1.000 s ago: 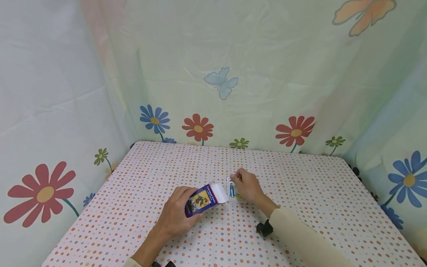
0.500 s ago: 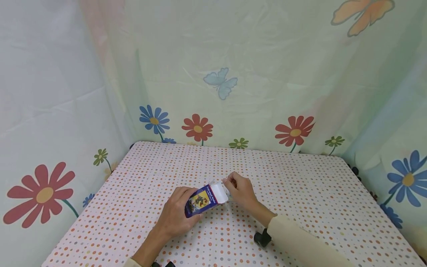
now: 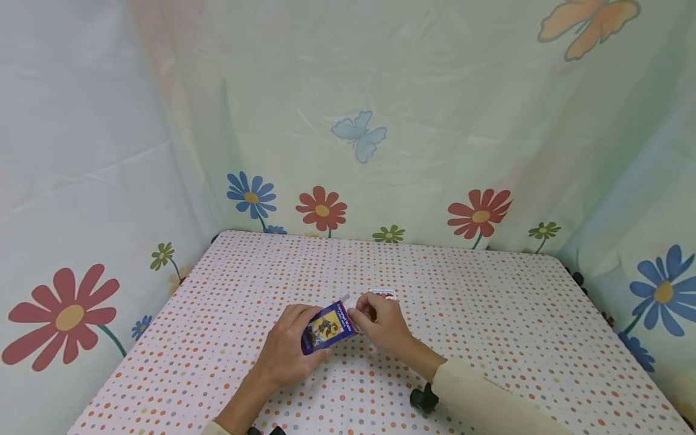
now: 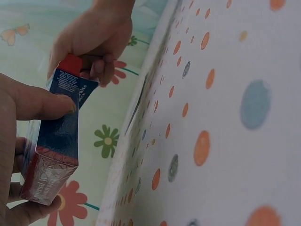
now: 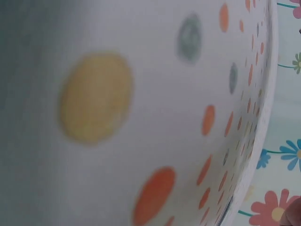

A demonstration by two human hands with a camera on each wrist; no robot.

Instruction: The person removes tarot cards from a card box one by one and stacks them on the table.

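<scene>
My left hand [image 3: 288, 347] grips a dark blue tarot card box [image 3: 325, 329] with a yellow picture, tilted above the table. In the left wrist view its thumb [image 4: 51, 104] lies along one side, with the other fingers around the far side. My right hand [image 3: 383, 320] is at the box's open end, thumb and forefinger pinching at the flap, which they mostly cover. A red tab [image 4: 70, 64] shows beside those fingers in the left wrist view. Beyond the right hand lie picture cards [image 3: 383, 293] on the table, largely hidden by it.
A dotted cloth [image 3: 462, 284] covers the table. Behind and at the sides hang curtains [image 3: 424, 139] printed with flowers and butterflies. The right wrist view shows mostly dotted cloth, with a small bit of a finger [image 5: 292, 214] at its edge.
My right hand has moved left from over the cards to the box's open end and now covers the white flap. The left hand and box have stayed in place.
</scene>
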